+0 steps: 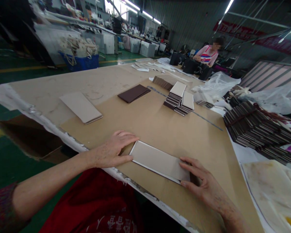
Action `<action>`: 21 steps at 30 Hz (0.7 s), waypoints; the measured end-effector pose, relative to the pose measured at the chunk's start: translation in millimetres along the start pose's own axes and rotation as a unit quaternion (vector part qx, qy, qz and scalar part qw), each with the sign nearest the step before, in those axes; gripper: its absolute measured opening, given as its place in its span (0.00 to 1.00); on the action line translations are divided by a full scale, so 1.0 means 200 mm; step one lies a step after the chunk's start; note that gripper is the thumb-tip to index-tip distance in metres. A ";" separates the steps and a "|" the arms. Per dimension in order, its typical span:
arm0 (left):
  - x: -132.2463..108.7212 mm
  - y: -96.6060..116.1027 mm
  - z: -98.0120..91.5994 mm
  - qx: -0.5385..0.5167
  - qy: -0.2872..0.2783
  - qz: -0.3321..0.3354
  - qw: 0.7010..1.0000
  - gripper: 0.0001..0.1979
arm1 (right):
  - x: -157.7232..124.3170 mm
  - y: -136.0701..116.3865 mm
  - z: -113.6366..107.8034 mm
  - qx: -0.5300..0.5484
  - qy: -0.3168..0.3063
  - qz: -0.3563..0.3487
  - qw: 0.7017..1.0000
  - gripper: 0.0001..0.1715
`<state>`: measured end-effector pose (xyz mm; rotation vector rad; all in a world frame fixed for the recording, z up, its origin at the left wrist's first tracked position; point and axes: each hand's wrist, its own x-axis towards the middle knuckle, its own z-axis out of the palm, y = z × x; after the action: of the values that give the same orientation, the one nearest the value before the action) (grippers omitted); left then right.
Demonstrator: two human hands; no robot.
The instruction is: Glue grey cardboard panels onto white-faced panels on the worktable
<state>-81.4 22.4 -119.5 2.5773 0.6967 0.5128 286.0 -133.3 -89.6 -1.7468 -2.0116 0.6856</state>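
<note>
A flat beige rectangular panel point(160, 161) with a pale rim lies on the brown-covered table point(145, 126) near its front edge. My left hand point(113, 150) touches its left end, thumb and fingers spread around the corners. At the right end, my right hand point(201, 181) has its fingertips and thumb on the panel's edges, holding it between them. Beyond the hands lie a stack of beige boards point(82, 106) on the left and dark brown sheets point(134, 93) in the middle. Piled panels with dark edges point(178, 94) stand farther back to the right.
Tall stacks of dark folded pieces point(262, 126) and a stained pale sheet point(276, 191) are at the right. An open cardboard box point(34, 139) sits below the table's left edge. A person point(207, 55) is at the far end, beside black bags point(190, 65).
</note>
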 end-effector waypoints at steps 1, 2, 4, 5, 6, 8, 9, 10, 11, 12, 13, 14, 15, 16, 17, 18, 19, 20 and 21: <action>0.00 0.00 0.00 0.001 0.001 0.002 1.000 0.32 | 0.00 0.00 0.00 0.001 -0.001 -0.001 1.000 0.25; 0.00 0.00 0.00 0.003 0.000 0.003 1.000 0.32 | 0.00 0.00 0.00 0.001 -0.002 -0.002 1.000 0.25; 0.01 0.00 0.00 0.010 -0.004 0.008 1.000 0.32 | 0.00 0.01 0.00 0.000 -0.004 -0.005 1.000 0.25; 0.01 0.00 0.00 0.014 -0.007 0.011 1.000 0.31 | 0.00 0.01 0.00 0.000 -0.004 -0.007 1.000 0.25; 0.01 0.00 0.00 0.019 -0.010 0.014 1.000 0.29 | 0.00 0.01 0.00 -0.001 -0.004 -0.009 1.000 0.25; 0.01 -0.01 0.01 0.031 -0.013 0.016 0.999 0.26 | -0.01 0.01 0.01 -0.006 0.000 -0.016 1.000 0.26; 0.01 -0.01 0.02 0.035 -0.011 0.015 0.999 0.25 | -0.01 0.01 0.01 -0.009 0.001 -0.023 1.000 0.26; 0.01 -0.02 0.03 0.037 -0.009 0.014 0.999 0.24 | -0.02 0.01 0.01 -0.011 0.002 -0.031 0.999 0.27; 0.01 -0.03 0.04 0.037 -0.004 0.013 0.999 0.24 | -0.02 0.01 0.01 -0.011 0.003 -0.039 0.999 0.27; 0.00 -0.04 0.05 0.037 0.005 0.014 0.999 0.24 | -0.02 0.01 0.01 -0.011 0.004 -0.046 0.999 0.28; 0.00 -0.06 0.06 0.037 0.013 0.016 0.999 0.25 | -0.03 0.02 0.02 -0.010 0.004 -0.050 0.999 0.29; 0.00 -0.07 0.07 0.039 0.017 0.018 0.999 0.25 | -0.03 0.02 0.02 -0.009 0.004 -0.052 0.999 0.29; 0.00 -0.08 0.08 0.044 0.017 0.019 0.999 0.24 | -0.03 0.03 0.02 -0.009 0.004 -0.051 0.999 0.30; 0.00 -0.08 0.08 0.053 0.013 0.021 0.998 0.24 | -0.04 0.03 0.02 -0.010 0.003 -0.051 0.999 0.31; 0.00 -0.08 0.08 0.063 0.007 0.023 0.998 0.23 | -0.04 0.04 0.02 -0.011 0.002 -0.052 0.999 0.31; 0.01 -0.07 0.08 0.073 -0.003 0.025 0.997 0.23 | -0.04 0.04 0.02 -0.013 0.000 -0.054 0.998 0.31; 0.01 -0.07 0.07 0.082 -0.009 0.026 0.996 0.23 | -0.05 0.04 0.03 -0.013 0.000 -0.056 0.998 0.31; 0.01 -0.06 0.07 0.089 -0.012 0.028 0.996 0.23 | -0.05 0.04 0.03 -0.014 -0.001 -0.058 0.998 0.31; 0.01 -0.05 0.06 0.094 -0.013 0.029 0.995 0.23 | -0.05 0.04 0.03 -0.015 -0.002 -0.060 0.998 0.30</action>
<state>-78.3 27.9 -135.0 2.7808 0.6937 0.4512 291.0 -143.0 -98.2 -1.6275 -2.1193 0.6228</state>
